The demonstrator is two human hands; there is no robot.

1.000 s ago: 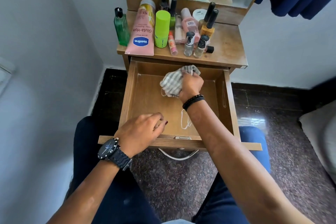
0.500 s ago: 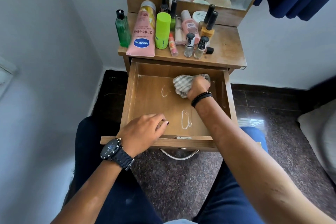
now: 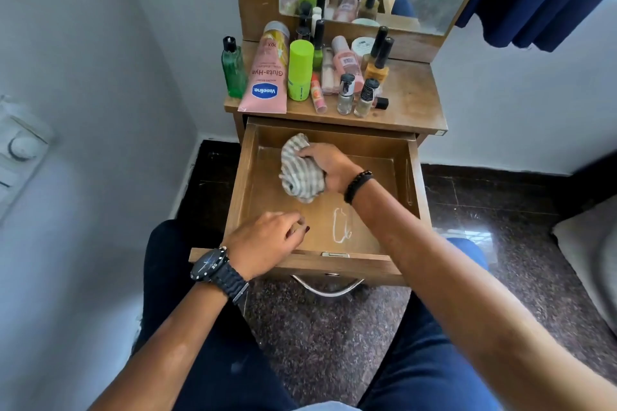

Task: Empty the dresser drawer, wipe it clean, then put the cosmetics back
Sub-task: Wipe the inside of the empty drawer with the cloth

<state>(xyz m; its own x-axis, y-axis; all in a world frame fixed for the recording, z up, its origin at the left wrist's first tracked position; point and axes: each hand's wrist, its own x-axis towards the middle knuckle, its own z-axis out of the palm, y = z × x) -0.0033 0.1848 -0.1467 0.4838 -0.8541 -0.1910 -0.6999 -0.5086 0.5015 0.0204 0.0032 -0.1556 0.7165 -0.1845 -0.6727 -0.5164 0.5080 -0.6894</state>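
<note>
One drawer (image 3: 245,183), pulled well out of the dresser (image 3: 414,100), carries the whole risk at this moment: it overhangs far past the dresser front, and a hard downward press at its front edge could, I judge, tip it or drag it off its runners. It holds no cosmetics, so the emptying looks done and the wiping is under way. The left hand (image 3: 267,243) rests at the front left corner of the drawer, fingers loosely curled over the front edge and touching the wood, gripping nothing that I can see; if it lets go, the drawer may slide while being rubbed. The right hand (image 3: 329,167) lies near the back of the drawer, left of centre, its fingers curled over a bunched striped cloth (image 3: 300,173) and pressing it to the drawer floor. A wide sweep toward the back edge could knock the arm against the dresser top, where the cosmetics crowd the left half: a pink lotion tube (image 3: 267,77) lying at the front left edge and overhanging it a little, a green bottle (image 3: 233,67) at the left edge, a lime cylinder (image 3: 300,72) beside the tube, and small nail polish bottles (image 3: 355,93) standing near the front edge. Any jolt could topple those bottles into the drawer below. A white smear (image 3: 341,225) near the front edge, right of the left hand, is not yet wiped and could be missed.
</note>
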